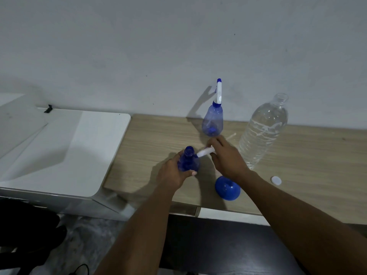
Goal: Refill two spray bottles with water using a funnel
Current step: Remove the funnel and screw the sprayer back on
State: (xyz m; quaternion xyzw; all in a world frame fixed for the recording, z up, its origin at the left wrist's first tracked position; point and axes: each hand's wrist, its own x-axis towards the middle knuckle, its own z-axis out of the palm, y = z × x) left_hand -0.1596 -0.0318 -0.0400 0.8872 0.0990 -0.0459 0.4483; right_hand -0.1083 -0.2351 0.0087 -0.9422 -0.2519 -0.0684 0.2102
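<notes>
My left hand (174,172) grips a small blue spray bottle (188,160) that stands on the wooden table (297,165) with its neck uncovered. My right hand (225,157) holds that bottle's white spray head (205,152) just right of the neck, lying sideways. A second blue spray bottle (212,122) with its white and blue head on stands further back near the wall. A blue funnel (227,187) lies mouth-down by the table's front edge, under my right wrist. A large clear water bottle (262,132) stands uncapped at the right.
A white bottle cap (276,180) lies on the table right of my right forearm. A white cabinet top (79,147) adjoins the table on the left. A grey wall (178,46) runs behind. Dark objects sit on the floor at lower left.
</notes>
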